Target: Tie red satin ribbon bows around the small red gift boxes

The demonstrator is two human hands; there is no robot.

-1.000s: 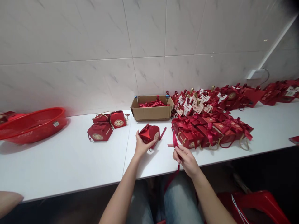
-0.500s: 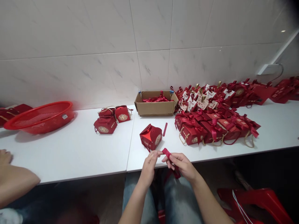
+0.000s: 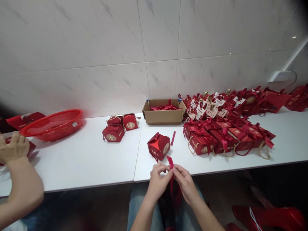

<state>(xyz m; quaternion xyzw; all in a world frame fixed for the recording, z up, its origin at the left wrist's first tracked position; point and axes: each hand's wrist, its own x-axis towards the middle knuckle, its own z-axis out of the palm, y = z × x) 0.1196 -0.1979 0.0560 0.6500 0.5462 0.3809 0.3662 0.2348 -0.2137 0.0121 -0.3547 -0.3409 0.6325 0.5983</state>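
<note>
A red satin ribbon (image 3: 170, 162) is pinched between my two hands at the table's front edge, one end pointing up and the rest hanging down over my lap. My left hand (image 3: 158, 178) has its thumb and fingertips closed on the ribbon. From the other side, my right hand (image 3: 184, 179) grips it with thumb and forefinger. Just beyond my hands stands a red gift box (image 3: 158, 146) with folded top flaps, a gold round emblem and a dark red cord. A short flat red strip (image 3: 173, 138) lies to the right of that box.
Behind is a cardboard box (image 3: 163, 118) of red ribbons. Several bow-tied gift boxes (image 3: 202, 142) crowd the right, with tagged red bags (image 3: 250, 101) behind. Small red boxes (image 3: 114, 132) and a red plastic basket (image 3: 54, 130) stand left. A co-worker's hand (image 3: 15, 147) holds something red.
My left hand has come onto the ribbon, and both hands now pinch it together lower and closer to me. The co-worker's hand has reached forward onto a red item. The view has shifted slightly.
</note>
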